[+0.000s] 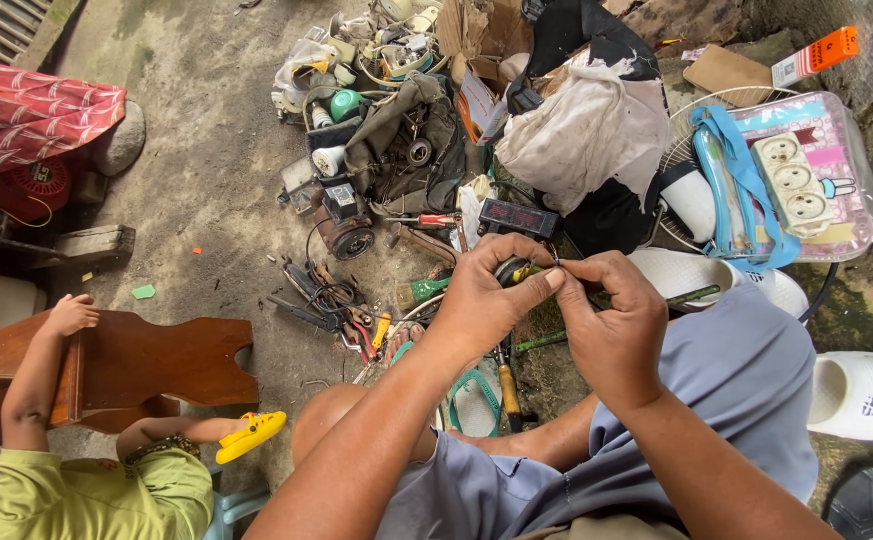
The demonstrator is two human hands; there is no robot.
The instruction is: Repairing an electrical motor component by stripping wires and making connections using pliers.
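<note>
left grip (pixel 486 295), right grip (pixel 611 320), fingertips pinched together

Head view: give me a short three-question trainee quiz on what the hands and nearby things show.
1. True or false: both hands meet on one small dark part with a yellow bit.
2. Which lies on the clear plastic case: A) white power strip, B) red-handled screwdriver, C) wooden chair?
3. Which side of the picture is the second person on?

Key
1. True: left hand and right hand pinch the small part.
2. A: power strip on the case.
3. Left: the person in green, hand on the wooden chair.
</note>
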